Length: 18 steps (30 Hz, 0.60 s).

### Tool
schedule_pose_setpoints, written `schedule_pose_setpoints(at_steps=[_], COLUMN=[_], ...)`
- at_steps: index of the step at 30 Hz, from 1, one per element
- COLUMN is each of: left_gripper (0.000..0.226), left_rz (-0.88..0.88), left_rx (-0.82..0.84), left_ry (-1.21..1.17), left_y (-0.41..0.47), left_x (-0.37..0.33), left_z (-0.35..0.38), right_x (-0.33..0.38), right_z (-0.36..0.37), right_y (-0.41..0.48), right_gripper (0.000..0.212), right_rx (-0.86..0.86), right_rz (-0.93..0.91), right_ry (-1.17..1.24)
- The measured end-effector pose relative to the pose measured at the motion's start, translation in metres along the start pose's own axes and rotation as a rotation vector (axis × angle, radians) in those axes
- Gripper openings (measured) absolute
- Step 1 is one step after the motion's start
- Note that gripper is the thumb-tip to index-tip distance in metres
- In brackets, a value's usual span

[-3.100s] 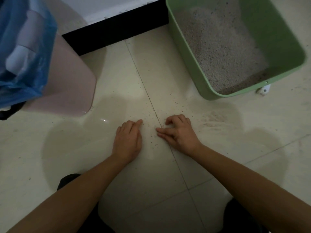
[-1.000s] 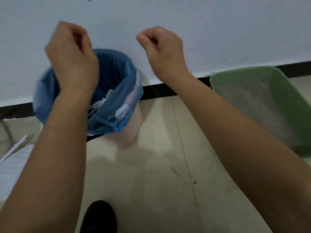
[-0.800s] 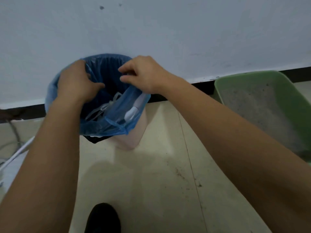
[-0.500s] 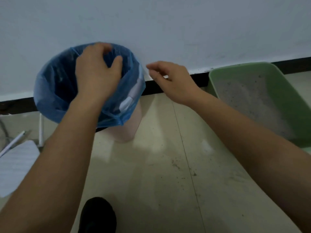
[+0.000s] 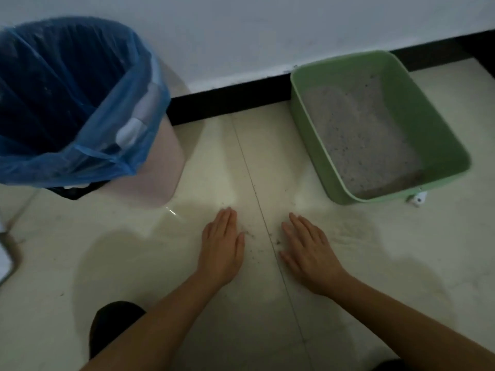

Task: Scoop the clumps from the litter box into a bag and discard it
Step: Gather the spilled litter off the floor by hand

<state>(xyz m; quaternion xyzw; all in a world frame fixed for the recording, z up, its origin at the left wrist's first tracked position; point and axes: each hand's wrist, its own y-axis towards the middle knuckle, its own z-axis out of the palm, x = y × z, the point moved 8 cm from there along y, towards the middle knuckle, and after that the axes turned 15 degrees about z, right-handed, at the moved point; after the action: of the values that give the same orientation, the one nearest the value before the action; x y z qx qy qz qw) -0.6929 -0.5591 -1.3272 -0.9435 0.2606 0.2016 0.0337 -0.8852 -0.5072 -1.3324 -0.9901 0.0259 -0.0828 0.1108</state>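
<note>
Box: sitting far right, long axis running near-to-far, litter lying inside.
Grains: lying scattered between the hands.
Left hand: pressing flat on the floor, fingers straight and together.
Right hand: lying flat, fingers close together, being nearer the box.
Bag: gaping far left.

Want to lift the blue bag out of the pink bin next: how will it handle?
The blue bag is probably floppy: its thin, creased film drapes over the rim of the pink bin and would sag when lifted. Likely slippery and easy to tear, being see-through plastic. Its weight I cannot judge; the inside is dark.
</note>
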Motion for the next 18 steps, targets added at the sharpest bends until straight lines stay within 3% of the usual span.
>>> schedule_pose_setpoints(at_steps=[4,8,14,18], left_gripper=[0.073,0.069,0.062,0.053], left_rz=[0.069,0.224,0.42,0.357], left_rx=[0.316,0.417,0.403,0.194], left_ry=[0.127,0.145,0.182,0.15], left_y=[-0.016,-0.023,-0.029,-0.019], left_x=[-0.005,-0.034,-0.055,-0.044], left_z=[0.037,0.052,0.061,0.039], right_x=[-0.006,0.001,0.001,0.0], right_z=[0.02,0.034,0.036,0.029], right_y=[-0.006,-0.011,-0.013,-0.008], right_gripper=[0.075,0.076,0.068,0.053], right_rx=[0.061,0.074,0.046,-0.038], right_rz=[0.041,-0.009,-0.056,-0.108], right_ry=[-0.078,-0.093,-0.054,-0.034])
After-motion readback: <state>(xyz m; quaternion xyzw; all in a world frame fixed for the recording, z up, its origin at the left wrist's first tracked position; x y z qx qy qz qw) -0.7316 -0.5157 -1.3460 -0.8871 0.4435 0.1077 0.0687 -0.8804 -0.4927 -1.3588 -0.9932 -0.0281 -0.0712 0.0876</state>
